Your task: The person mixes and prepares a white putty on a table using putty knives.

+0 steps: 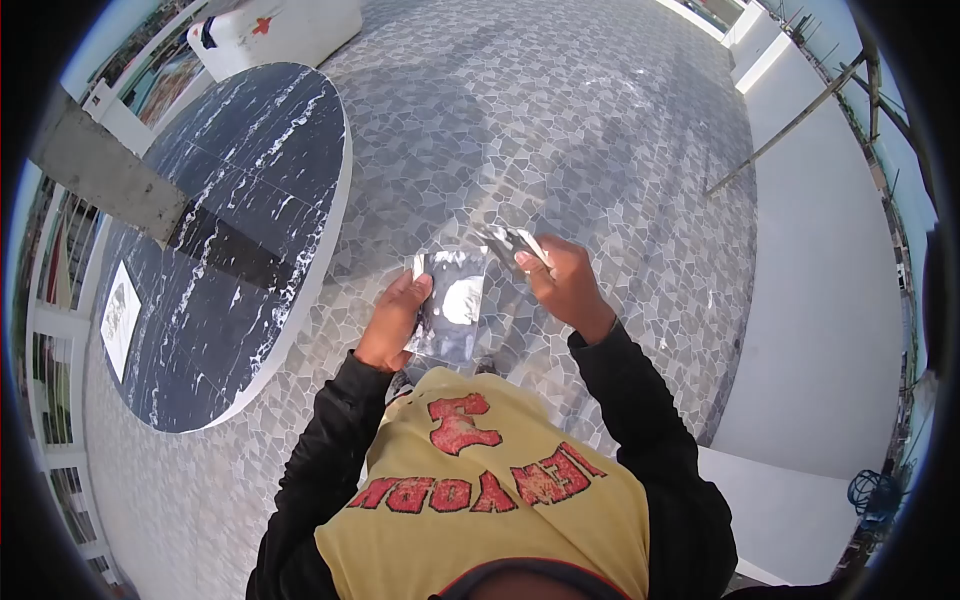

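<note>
Head view: your left hand point(395, 322) pinches a clear packet point(452, 305), right hand point(565, 285) clasps a crumpled wrapper point(508, 242), neither set down yet.

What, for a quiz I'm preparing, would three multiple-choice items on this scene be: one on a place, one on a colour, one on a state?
1. The table lies: A. right of the person B. left of the person C. behind the person
2. The shirt letters are: A. red B. blue C. green
3. The hands are: A. empty B. flat on the table C. each gripping clear plastic
Answers: B, the dark round top fills the left side; A, red print on yellow; C, the left hand holds a bag, the right hand a packet.
</note>
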Demonstrator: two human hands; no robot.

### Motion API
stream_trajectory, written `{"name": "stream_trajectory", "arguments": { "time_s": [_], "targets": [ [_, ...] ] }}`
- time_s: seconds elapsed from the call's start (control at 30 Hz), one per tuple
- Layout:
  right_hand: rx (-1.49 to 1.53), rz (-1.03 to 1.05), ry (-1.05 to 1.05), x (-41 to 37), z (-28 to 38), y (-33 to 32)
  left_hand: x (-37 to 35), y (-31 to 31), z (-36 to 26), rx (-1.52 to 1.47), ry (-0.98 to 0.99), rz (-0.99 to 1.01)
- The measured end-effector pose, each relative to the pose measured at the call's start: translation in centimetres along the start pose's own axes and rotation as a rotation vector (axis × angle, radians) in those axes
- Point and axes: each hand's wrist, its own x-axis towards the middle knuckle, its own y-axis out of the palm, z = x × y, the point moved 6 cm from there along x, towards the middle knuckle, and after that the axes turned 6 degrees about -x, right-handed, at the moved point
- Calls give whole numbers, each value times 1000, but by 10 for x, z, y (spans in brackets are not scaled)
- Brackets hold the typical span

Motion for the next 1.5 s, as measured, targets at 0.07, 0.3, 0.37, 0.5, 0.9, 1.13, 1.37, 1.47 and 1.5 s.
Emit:
{"name": "stream_trajectory", "arguments": {
  "time_s": [0.07, 0.3, 0.37, 0.5, 0.9, 1.13, 1.37, 1.47, 1.5],
  "targets": [
    [8, -52, 141, 5, -26, -10, -1, 0, 13, -39, -8, 0],
    [1226, -145, 746, -39, -3, 6, 0, -12, -27, -199, 442, -78],
    [910, -168, 426, -42, 25, 10, -4, -9, -31, -182, 633, -83],
    [1283, -112, 673, -42, 23, 47, -18, 3, -4, 283, 730, 10],
    [721, -121, 77, -22, 24, 9, 0, -28, -2, 933, 848, 297],
    [455, -104, 14, 7, 51, -11, 3, 3, -12, -328, 144, 1],
    [46, 20, -436, 4, 63, 24, -13, 27, -36, -447, 145, 68],
    [-70, 95, -318, 12, 45, 29, -14, 22, -41, -397, 208, 100],
    [-75, 95, -325, 13, 40, 29, -16, 22, -43, -401, 215, 105]
  ]
}}
